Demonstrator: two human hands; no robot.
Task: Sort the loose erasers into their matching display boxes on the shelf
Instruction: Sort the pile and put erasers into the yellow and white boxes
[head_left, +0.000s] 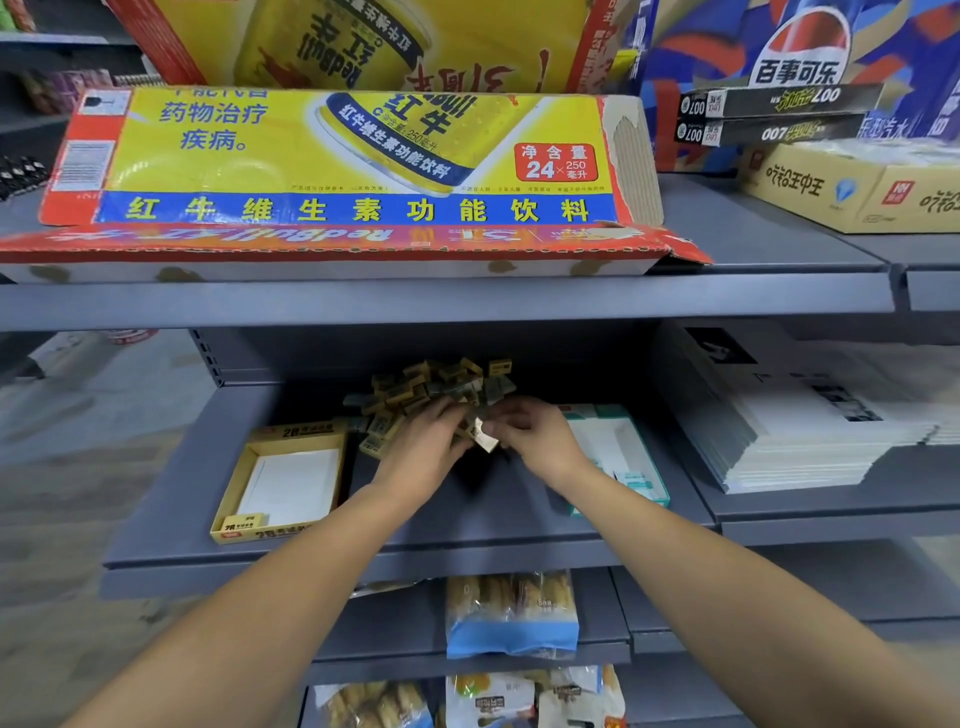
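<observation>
Head view — both hands' fingers (470, 415) curled, pinching erasers (483, 436) at pile (436, 384) front edge.

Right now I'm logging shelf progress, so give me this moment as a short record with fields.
pile: loose erasers heaped at the back of the grey shelf
left hand: in the pile's front edge, fingers curled among erasers
right hand: pinching a pale eraser
yellow display box: left of the hands, one eraser in its front corner
teal-and-white display box: right of the hands, one teal eraser inside
</observation>
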